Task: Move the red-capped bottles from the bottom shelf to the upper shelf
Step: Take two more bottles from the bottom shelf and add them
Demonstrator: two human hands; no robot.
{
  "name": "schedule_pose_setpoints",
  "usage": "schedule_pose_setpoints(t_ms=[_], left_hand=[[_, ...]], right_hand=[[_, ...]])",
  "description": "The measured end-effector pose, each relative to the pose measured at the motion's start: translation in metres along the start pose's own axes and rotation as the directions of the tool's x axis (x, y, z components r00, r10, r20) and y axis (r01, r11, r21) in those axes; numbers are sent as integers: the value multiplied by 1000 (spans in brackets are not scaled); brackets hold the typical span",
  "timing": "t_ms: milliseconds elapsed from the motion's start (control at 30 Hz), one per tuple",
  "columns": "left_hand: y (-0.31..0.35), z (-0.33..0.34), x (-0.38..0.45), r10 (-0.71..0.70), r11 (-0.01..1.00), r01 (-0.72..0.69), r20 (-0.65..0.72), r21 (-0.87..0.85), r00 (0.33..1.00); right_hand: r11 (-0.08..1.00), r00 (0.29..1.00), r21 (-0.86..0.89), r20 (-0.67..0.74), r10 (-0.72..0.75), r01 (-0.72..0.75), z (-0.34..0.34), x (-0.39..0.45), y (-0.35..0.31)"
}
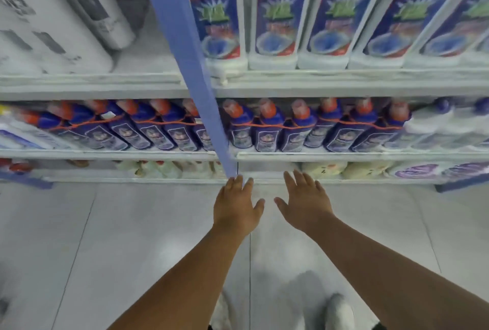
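Note:
Both my hands reach down toward the bottom shelf (277, 181) with fingers spread and nothing in them. My left hand (236, 204) is at the foot of the blue upright post (185, 46); my right hand (304, 201) is just right of it, fingertips at the shelf's front edge. On the bottom shelf, pale bottles with small red caps (150, 168) stand left of the post, mostly hidden under the shelf above. The middle shelf (317, 155) holds a row of blue bottles with red-orange caps (267, 126).
The top shelf carries several large white bottles with blue labels (280, 22) and white cylinders (87, 4) at left. Pale pouches (325, 169) and purple-labelled packs (420, 171) sit on the bottom shelf at right. Grey tiled floor (105, 237) lies below, with my white shoes (340, 311).

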State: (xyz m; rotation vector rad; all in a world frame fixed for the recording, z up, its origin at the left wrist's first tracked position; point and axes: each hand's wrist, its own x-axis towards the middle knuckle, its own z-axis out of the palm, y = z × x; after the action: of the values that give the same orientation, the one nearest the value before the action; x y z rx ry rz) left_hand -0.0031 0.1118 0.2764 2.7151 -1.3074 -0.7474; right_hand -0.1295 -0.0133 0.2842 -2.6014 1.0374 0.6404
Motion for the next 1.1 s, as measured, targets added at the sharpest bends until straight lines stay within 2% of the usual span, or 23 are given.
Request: schedule_pose_setpoints(t_ms=[133,433,633,733,867,967,1100], left_hand=[[2,82,65,10,1000,-11,-29,-25,1000],[-26,234,232,-16,997,7,-99,-82,995],[-34,275,313,-29,991,-5,-251,-136,968],[-24,280,342,-107,956,32,-242,-292,964],[-14,285,369,-205,803,81,-145,-590,968],[-13,282,387,-218,768,47,-192,-639,957],[-17,274,407,-192,733,-25,-242,-680,951]], right_hand=[[1000,999,-24,-48,16,-17,75,73,29],[995,981,62,-172,88,-79,217,234,76],[946,949,289,-231,216,-145,255,296,101],[930,937,332,-247,246,-157,260,326,113],[851,919,503,-244,310,-153,260,345,121],[663,873,739,-236,427,-124,260,364,127],[553,861,827,-208,465,-99,261,392,126]])
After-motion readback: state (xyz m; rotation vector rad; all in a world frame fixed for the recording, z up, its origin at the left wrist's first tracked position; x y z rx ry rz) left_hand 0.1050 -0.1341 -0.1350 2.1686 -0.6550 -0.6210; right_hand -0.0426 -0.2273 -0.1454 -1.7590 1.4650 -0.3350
